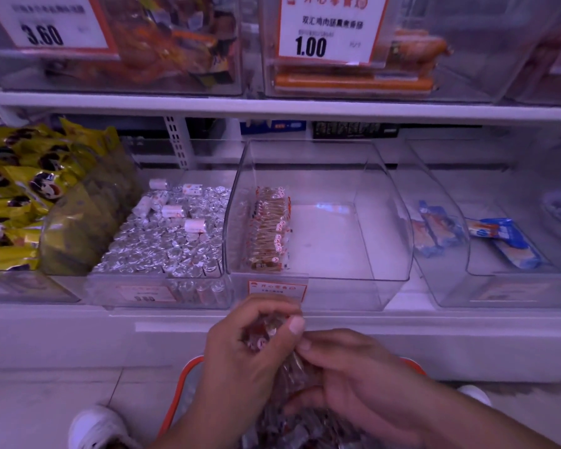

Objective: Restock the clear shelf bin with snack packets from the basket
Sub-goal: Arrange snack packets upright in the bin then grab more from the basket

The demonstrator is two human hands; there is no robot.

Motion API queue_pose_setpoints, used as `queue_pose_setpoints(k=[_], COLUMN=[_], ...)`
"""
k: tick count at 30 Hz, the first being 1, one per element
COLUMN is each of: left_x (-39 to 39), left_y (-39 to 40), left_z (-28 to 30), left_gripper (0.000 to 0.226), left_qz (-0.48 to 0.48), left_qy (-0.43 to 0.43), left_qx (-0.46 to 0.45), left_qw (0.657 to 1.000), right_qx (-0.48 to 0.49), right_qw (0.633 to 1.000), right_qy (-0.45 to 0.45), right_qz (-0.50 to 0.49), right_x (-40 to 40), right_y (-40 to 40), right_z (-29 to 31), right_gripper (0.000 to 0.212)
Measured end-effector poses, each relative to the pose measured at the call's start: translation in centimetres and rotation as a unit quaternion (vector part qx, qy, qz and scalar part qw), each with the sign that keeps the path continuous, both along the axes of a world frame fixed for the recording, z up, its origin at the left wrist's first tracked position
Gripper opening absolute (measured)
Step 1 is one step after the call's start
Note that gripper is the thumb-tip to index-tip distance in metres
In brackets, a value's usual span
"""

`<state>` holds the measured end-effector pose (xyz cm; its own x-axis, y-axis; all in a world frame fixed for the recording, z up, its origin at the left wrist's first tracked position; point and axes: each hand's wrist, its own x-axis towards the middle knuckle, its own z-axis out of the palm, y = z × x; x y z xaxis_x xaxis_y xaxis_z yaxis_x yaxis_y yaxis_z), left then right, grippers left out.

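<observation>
The clear plastic shelf bin (318, 222) sits on the lower white shelf (272, 332), its front edge at the shelf lip, with a small orange-bordered price label (277, 290) on its front wall. Inside it, a single row of small clear snack packets with brown contents and orange-white print (269, 231) stands packed against the left wall; the floor of the bin to the right of that row is bare. Below the shelf, an orange-rimmed basket (188, 384) holds a heap of similar dark packets (305, 429), partly hidden by both forearms. The left hand (250, 348) is raised just in front of the shelf lip, its grip curled around a bunch of clear packets (263, 332), thumb tip pressed at the top right of the bunch. The right hand (353, 380) lies just beside it over the basket, its grip pinching further packets (292, 371) between curled fingers and thumb. The neighbouring bin on the left holds silver foil-topped cups (169, 241); the bin on the right holds blue wrapped packets (506, 241). A white shoe (94, 429) rests on the tiled floor at lower left.
</observation>
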<state>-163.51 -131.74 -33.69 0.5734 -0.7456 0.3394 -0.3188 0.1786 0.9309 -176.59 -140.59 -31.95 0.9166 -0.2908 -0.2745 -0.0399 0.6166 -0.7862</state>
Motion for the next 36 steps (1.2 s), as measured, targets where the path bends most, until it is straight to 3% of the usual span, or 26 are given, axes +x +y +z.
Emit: queue_pose_setpoints(k=[5, 8, 10, 11, 13, 15, 16, 19, 26, 28, 32, 36], left_x=[0.2, 3.0, 6.7, 8.7, 11.4, 12.0, 11.7, 9.9, 8.0, 8.3, 9.8, 10.7], left_y=[0.4, -0.7, -2.7, -4.1, -7.4, -11.0, -12.6, -15.9, -17.1, -17.1, -17.4, -17.3], left_z=[3.0, 6.3, 9.0, 10.3, 12.0, 11.9, 11.5, 8.9, 4.8, 5.4, 6.2, 4.6], left_gripper=[0.033, 0.040, 0.033, 0.028, 0.025, 0.034, 0.041, 0.053, 0.042, 0.035, 0.028, 0.019], left_qz=[-0.112, -0.198, -0.181, -0.157, -0.161, -0.223, -0.265, -0.383, -0.429, -0.437, -0.458, -0.433], left_qy=[-0.034, -0.064, -0.198, -0.312, -0.506, -0.607, -0.610, -0.545, -0.553, -0.557, -0.520, -0.554], left_qx=[0.014, 0.015, 0.049, 0.079, 0.153, 0.241, 0.293, 0.407, 0.497, 0.497, 0.489, 0.453], left_qw=[0.993, 0.978, 0.962, 0.934, 0.833, 0.724, 0.687, 0.625, 0.513, 0.503, 0.530, 0.548], right_qx=[-0.031, -0.048, -0.056, -0.060, -0.117, -0.242, -0.299, -0.359, -0.351, -0.367, -0.421, -0.521], right_qw=[0.997, 0.996, 0.996, 0.995, 0.985, 0.953, 0.932, 0.902, 0.921, 0.915, 0.889, 0.832], right_qy=[-0.048, -0.067, -0.061, -0.053, -0.011, 0.059, 0.088, 0.123, 0.112, 0.128, 0.160, 0.190], right_qz=[0.057, 0.038, -0.017, -0.054, -0.126, -0.170, -0.185, -0.206, -0.127, -0.109, -0.080, 0.001], right_x=[-1.2, -1.2, -1.1, -1.1, -1.1, -1.1, -1.0, -0.6, 0.1, 0.3, 0.9, 2.5], right_y=[-1.6, -3.6, -5.4, -6.4, -8.2, -9.7, -10.2, -11.1, -11.2, -11.4, -12.3, -13.5], right_z=[1.8, 3.0, 3.9, 4.3, 5.1, 5.6, 5.5, 5.1, 4.1, 4.0, 4.1, 4.9], right_gripper=[0.029, 0.037, 0.053, 0.061, 0.060, 0.049, 0.042, 0.033, 0.029, 0.029, 0.031, 0.033])
